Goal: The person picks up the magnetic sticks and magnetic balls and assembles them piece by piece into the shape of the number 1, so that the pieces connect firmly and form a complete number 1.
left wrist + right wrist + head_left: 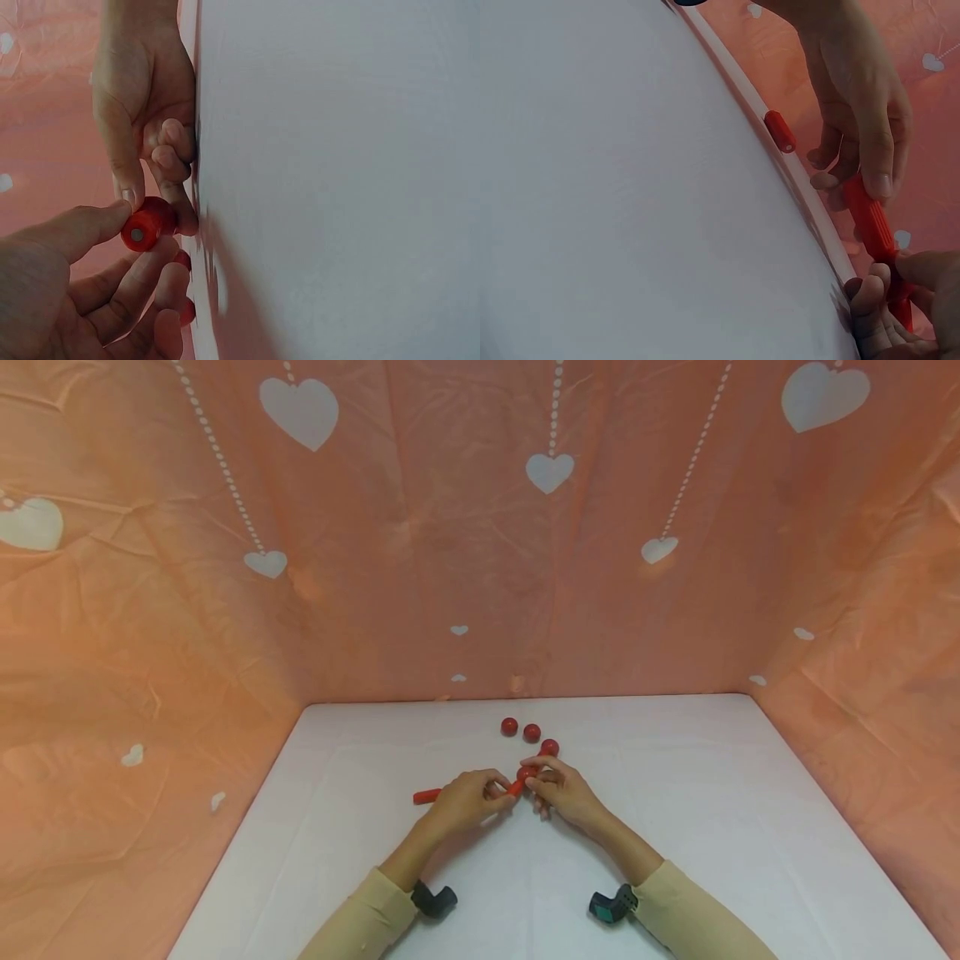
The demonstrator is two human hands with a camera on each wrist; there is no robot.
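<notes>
Here, a red rod [870, 217] meets a red ball [527, 773]

Over the white table [465, 927], the left hand [468, 797] pinches the rod between thumb and fingers; the right hand [566, 793] grips the ball at its end, fingers curled. Three more balls [532, 732] show just beyond; a second rod [427, 796] lies near the left hand.
</notes>
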